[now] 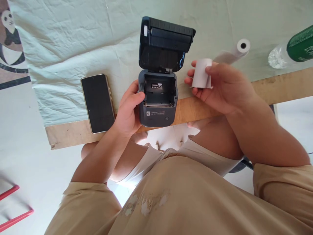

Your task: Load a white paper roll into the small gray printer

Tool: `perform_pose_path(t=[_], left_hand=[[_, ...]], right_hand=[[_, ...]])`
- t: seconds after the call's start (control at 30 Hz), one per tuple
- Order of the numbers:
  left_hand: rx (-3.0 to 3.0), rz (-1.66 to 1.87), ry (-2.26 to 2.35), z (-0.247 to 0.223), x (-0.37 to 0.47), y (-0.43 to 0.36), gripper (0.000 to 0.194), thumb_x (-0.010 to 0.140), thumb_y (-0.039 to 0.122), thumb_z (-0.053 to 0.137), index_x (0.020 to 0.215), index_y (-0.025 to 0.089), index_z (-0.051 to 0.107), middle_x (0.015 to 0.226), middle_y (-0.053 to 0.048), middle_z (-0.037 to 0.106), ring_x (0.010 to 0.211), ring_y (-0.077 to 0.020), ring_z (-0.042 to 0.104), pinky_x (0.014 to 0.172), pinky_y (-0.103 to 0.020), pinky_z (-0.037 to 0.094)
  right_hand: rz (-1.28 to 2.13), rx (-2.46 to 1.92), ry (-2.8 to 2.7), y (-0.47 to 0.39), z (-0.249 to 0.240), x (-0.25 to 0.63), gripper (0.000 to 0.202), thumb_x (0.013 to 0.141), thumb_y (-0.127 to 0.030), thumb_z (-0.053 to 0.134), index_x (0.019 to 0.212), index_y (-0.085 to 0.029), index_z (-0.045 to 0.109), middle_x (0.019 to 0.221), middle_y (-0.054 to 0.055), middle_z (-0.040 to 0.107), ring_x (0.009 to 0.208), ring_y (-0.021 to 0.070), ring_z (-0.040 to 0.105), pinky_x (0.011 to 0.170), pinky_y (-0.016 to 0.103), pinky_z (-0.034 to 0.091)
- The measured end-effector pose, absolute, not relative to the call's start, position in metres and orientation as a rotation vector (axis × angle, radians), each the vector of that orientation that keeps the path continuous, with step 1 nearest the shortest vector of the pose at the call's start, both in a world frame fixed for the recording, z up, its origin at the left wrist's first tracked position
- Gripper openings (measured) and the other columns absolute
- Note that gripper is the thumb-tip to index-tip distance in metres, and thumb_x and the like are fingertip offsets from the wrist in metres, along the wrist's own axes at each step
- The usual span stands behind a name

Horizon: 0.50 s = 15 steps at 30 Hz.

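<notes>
phone (97, 103) left of printer (158, 94) | paper roll (201, 73) right of it, in right hand (220, 87) | second roll (242, 49) behind hand | bottle (300, 45) rightmost

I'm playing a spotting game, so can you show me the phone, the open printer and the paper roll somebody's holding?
Smartphone (98, 104): head view, middle of its dark screen.
Portable printer (160, 80): head view, back wall inside its compartment.
Held paper roll (201, 73): head view, its white curved side.

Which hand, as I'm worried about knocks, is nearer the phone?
Left. The left hand, holding the open printer, is just right of the phone; the right hand, holding a paper roll, is farther off, beyond the printer.
</notes>
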<state>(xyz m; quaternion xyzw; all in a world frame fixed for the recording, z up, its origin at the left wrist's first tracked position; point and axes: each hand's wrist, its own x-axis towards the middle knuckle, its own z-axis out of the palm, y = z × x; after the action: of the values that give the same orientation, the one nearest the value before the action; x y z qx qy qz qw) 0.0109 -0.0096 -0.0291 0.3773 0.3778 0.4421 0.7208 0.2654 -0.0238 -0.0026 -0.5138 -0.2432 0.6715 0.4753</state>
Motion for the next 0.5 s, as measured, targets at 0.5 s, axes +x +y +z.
perform_pose_path(t=[0.5], left_hand=[[0.828, 0.996, 0.817, -0.032, 0.013, -0.009, 0.039, 0.083, 0.051, 0.085, 0.106, 0.021, 0.078, 0.091, -0.003, 0.08, 0.071, -0.0173, 0.076, 0.058, -0.026, 0.061]], right_hand=[[0.615, -1.231, -1.328, -0.039, 0.006, 0.241, 0.026, 0.092, -0.036, 0.065, 0.114, -0.036, 0.051, 0.134, 0.0, 0.057, 0.138, 0.0268, 0.061, 0.117, 0.051, 0.056]])
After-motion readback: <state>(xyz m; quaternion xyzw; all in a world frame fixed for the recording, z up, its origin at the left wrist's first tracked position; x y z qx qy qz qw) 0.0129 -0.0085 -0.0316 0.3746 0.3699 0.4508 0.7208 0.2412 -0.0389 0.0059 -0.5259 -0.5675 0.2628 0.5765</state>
